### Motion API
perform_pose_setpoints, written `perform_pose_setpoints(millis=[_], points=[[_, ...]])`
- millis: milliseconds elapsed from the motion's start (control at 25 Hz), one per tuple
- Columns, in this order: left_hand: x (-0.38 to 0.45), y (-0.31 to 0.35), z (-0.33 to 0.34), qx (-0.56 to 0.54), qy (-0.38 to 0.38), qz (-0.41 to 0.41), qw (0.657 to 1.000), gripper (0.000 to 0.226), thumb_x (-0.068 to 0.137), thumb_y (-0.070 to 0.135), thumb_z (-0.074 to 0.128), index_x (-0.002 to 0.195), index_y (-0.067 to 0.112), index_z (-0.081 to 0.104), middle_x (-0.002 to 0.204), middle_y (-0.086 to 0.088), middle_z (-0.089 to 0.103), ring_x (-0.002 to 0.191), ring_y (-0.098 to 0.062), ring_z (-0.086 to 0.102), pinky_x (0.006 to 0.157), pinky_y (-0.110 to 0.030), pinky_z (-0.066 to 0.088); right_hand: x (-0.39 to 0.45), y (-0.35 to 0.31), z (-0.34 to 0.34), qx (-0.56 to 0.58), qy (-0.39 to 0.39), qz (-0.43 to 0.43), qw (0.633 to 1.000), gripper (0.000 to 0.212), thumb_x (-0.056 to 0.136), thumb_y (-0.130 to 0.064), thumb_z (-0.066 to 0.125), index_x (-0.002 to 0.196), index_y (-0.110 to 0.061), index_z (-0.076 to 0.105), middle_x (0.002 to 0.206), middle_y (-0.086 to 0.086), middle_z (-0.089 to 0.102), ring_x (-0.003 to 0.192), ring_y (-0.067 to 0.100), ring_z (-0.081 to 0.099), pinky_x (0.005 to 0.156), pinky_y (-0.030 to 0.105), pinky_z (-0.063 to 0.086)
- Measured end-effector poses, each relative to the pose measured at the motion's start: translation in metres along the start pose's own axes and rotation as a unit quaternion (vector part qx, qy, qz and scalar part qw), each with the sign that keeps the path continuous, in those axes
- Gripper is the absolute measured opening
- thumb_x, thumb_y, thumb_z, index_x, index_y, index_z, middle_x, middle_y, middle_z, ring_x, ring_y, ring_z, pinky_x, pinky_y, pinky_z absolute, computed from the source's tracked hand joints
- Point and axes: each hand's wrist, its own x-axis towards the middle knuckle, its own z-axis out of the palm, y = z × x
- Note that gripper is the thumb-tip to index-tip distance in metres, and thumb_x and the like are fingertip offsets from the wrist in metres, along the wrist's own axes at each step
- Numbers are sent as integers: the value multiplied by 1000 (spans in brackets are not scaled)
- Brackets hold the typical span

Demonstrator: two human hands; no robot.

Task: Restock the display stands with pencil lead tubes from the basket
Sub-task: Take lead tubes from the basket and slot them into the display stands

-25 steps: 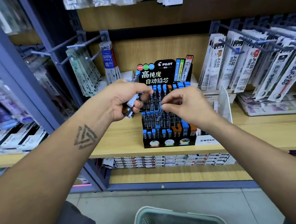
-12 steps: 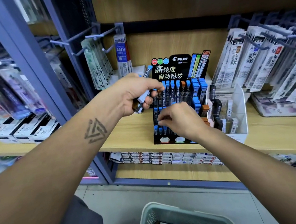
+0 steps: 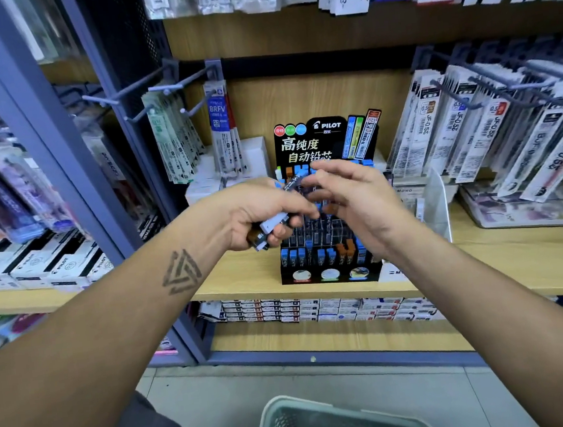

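Left hand (image 3: 259, 215) around lead tubes (image 3: 272, 226)

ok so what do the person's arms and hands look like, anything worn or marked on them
Both forearms are bare, with no sleeves, gloves, watch or rings in view. The left forearm carries a dark tattoo of interlocking triangles just below the wrist. The left hand and right hand show no markings. The right forearm is unmarked on the side that faces the camera.
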Motion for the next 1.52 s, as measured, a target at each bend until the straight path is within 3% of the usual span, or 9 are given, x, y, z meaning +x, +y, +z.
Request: perform_pose_setpoints(millis=[80, 200, 360, 560, 760, 880, 1040, 1280, 1520], points=[[3, -2, 11, 17, -46, -15, 999, 10, 95, 11, 64, 102, 5, 62, 56, 0, 49, 36, -6, 38, 34, -14, 29, -3, -6, -11, 69, -37, 11, 997, 24, 96, -3, 60, 117, -9, 70, 105, 9, 74, 87, 17, 67, 80, 32, 48], [9, -2, 21, 19, -78, -20, 997, 14, 94, 10, 65, 105, 2, 63, 57, -2, 50, 36, -6, 39, 35, -15, 29, -7, -5, -27, 50, -74, -9, 996, 21, 90, 7, 63, 107, -1, 71, 96, 13, 75, 88, 17, 67, 85, 30, 51], [14, -1, 25, 22, -71, -20, 997, 10, 92, 8, 68, 100, 5, 63, 58, -4, 51, 37, -8, 40, 35, -16, 31, -8, -6, -45, 20, -31, -35, 999, 21, 84, 13, 67, 101, 2, 71, 90, 14, 75, 81, 19, 68, 79, 27, 56], [17, 7, 2, -25, -28, -8, 999, 25, 89, 12, 72, 110, 0, 70, 59, -3, 51, 38, -9, 40, 35, -16, 31, -4, -16, -68, -66, 27, -60, 996, 25, 83, 14, 68, 98, -5, 74, 91, 9, 78, 88, 16, 71, 84, 28, 56], [17, 11, 3, 32, 64, 54, 996, 10, 90, 12, 73, 96, 4, 71, 57, -4, 52, 37, -12, 39, 39, -17, 30, 5, -18, -48, -107, 24, -94, 989, 25, 83, 10, 71, 94, -12, 75, 92, 6, 78, 97, 21, 73, 90, 32, 57], [20, 10, -2, 30, 116, 97, 988, 16, 90, 9, 73, 100, -3, 69, 56, -5, 51, 36, -13, 37, 38, -18, 30, 16, -20, -36, -67, 62, -76, 993, 21, 83, 7, 73, 97, -9, 76, 88, 11, 77, 86, 22, 73, 83, 30, 58], [24, 9, -19, -12, 175, 91, 980, 16, 86, 11, 77, 96, 3, 67, 59, -7, 51, 35, -13, 38, 38, -17, 30, 26, -23, -27, -78, 86, -74, 990, 19, 86, 6, 72, 103, -2, 73, 84, 14, 76, 76, 19, 75, 75, 26, 59], [31, 5, -43, -82, 220, 78, 969, 58, 79, 11, 82, 129, 0, 56, 57, -5, 53, 35, -13, 39, 37, -18, 31, 37, -9, -18, -366, 97, -153, 913, 12, 86, -13, 78, 96, -19, 80, 81, -11, 71, 82, 7, 70, 86, 31, 59], [26, 10, -31, -58, 209, 88, 972, 20, 85, 9, 77, 98, 6, 62, 55, -5, 50, 36, -13, 38, 38, -17, 31, 36, -1, -6, -492, 33, -163, 854, 15, 91, -19, 73, 105, -23, 78, 100, -3, 76, 96, 17, 68, 92, 37, 55]])
